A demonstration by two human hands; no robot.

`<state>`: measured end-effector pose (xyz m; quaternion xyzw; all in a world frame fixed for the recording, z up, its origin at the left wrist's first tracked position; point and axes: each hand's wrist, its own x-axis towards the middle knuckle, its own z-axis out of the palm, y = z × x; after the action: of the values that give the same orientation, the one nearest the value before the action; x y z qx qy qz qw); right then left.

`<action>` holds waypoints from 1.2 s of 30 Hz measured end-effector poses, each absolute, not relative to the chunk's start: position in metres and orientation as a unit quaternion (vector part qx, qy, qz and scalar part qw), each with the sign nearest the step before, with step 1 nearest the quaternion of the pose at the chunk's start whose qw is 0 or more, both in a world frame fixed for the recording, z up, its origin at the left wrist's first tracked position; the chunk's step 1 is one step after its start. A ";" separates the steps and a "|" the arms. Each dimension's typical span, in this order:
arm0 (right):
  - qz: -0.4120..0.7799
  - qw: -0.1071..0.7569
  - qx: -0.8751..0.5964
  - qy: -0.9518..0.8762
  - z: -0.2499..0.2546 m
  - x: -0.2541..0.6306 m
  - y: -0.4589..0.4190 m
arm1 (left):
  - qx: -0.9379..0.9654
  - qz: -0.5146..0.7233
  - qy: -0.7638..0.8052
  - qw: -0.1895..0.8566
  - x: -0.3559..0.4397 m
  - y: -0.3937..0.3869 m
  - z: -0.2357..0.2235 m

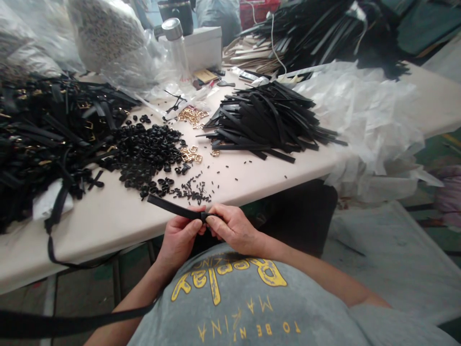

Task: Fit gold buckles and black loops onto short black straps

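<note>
Both hands closed on one black strap held just off the near edge of the table: left hand pinching its middle, right hand gripping its near end, apparently fitting a small loop, which calls for steady sliding pressure.

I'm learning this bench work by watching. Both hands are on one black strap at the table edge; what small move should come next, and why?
Probably sliding the small black loop along the strap. The left hand steadies the strap while the right hand pinches something dark at its end, seemingly a loop like those in the pile of rings. The strap's free end points up-left over the table, so there is room to slide.
</note>
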<state>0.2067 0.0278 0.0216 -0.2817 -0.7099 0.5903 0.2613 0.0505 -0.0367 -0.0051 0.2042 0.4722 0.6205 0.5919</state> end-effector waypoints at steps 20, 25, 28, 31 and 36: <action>0.494 0.274 -0.359 -0.743 0.012 0.217 0.070 | 0.300 0.623 0.546 0.473 0.006 -0.017 0.009; 0.514 0.318 -0.444 -0.661 -0.011 0.227 0.108 | 0.134 0.774 0.510 0.351 -0.076 0.000 0.020; 0.536 0.332 -0.455 -0.629 -0.013 0.224 0.109 | 0.056 0.826 0.488 0.276 -0.139 0.008 0.056; 0.566 0.336 -0.435 -0.615 -0.012 0.219 0.101 | 0.018 0.875 0.444 0.192 -0.191 0.014 0.093; 0.572 0.331 -0.414 -0.626 -0.011 0.220 0.101 | 0.051 0.869 0.462 0.171 -0.188 0.015 0.096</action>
<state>0.2205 0.1009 -0.0111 -0.4143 -0.6260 0.5715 0.3313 -0.1885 0.0148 0.0960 0.0506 0.4621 0.8688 0.1708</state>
